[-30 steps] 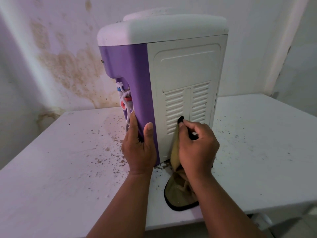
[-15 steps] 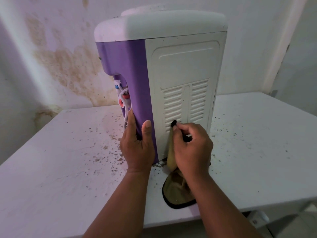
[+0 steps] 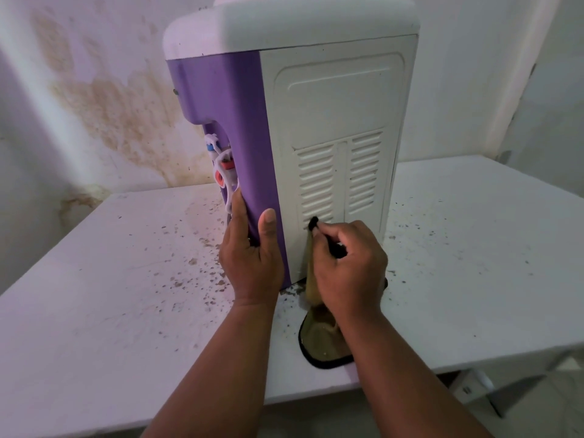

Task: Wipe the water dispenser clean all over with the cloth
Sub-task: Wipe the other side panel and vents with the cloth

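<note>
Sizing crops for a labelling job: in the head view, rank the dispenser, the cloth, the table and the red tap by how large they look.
1. table
2. dispenser
3. cloth, partly hidden by the right hand
4. red tap

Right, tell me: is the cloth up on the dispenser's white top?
No, the right hand presses the cloth against the dispenser side panel's lowest vent slats.

The tabletop (image 3: 474, 248) is white, scattered with brown specks and a faint stain near its middle. The wall (image 3: 63, 90) behind is off-white, with brown damp stains reaching down to tabletop level. A pale vertical trim (image 3: 521, 74) marks the right-hand corner.
</note>
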Motion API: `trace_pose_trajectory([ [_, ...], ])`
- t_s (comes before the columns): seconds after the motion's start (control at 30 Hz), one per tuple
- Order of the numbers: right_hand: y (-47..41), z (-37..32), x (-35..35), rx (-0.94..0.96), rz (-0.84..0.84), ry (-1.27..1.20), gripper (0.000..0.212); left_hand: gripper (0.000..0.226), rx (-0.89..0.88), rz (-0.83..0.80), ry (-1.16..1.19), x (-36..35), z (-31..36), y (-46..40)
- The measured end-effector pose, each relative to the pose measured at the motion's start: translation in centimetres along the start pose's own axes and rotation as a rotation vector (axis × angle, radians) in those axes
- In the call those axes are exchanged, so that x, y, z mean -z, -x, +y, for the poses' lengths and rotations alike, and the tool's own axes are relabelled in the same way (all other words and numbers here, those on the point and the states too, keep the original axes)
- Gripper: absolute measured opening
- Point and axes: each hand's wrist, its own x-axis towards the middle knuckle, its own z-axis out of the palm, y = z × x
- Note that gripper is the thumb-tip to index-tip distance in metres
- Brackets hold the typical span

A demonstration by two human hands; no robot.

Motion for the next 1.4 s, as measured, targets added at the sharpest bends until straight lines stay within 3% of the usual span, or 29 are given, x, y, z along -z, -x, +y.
trace_pose_trajectory([
  [0.17, 0.2, 0.7, 0.4, -0.154, 0.095, 0.022, 0.01, 0.076, -0.007, 0.005, 0.018, -0.1, -0.3, 0.1],
  [0.3, 0.5, 0.6, 0.3, -0.008, -0.026, 0.02, 0.013, 0.076, 0.011, 0.002, 0.024, -0.1, -0.4, 0.1],
  [0.43, 0.1, 0.9, 0.3, -0.166, 0.129, 0.003, 0.013, 0.072, 0.009, -0.005, 0.037, 0.0, -0.4, 0.2],
  [0.6, 0.4, 0.5, 0.0, 0.034, -0.021, 0.001, 0.014, 0.063, 0.006, -0.026, 0.032, 0.5, 0.3, 0.3],
  [0.77, -0.2, 0.6, 0.3, -0.144, 0.118, -0.028, 0.015, 0.066, 0.057, -0.08, -0.036, 1.2, 1.3, 0.9],
  [0.93, 1.1, 0.1, 0.5, 0.061, -0.165, 0.025, 0.016, 0.068, 0.091, -0.121, -0.189, 2.7, 2.4, 1.6],
  [1.0, 1.6, 0.0, 1.0, 0.013, -0.243, 0.074, 0.017, 0.068, 0.132, -0.146, -0.18, 3.4, 2.7, 2.4],
  [1.1, 1.8, -0.4, 1.2, -0.082, -0.217, 0.102, 0.012, 0.067, 0.198, -0.169, -0.183, 4.4, 2.9, 3.8],
  [1.27, 2.0, -1.2, 1.6, -0.071, -0.446, 0.37, 0.013, 0.022, 0.308, -0.233, -0.184, 6.3, 4.0, 4.9],
  [1.33, 1.4, -2.0, 1.9, -0.168, -0.474, 0.295, 0.01, 0.017, 0.378, -0.335, -0.164, 6.8, 4.6, 4.9],
  [1.4, 0.3, -3.5, 2.2, -0.356, -0.392, 0.036, 0.007, 0.019, 0.404, -0.431, -0.126, 6.8, 5.5, 4.7],
])
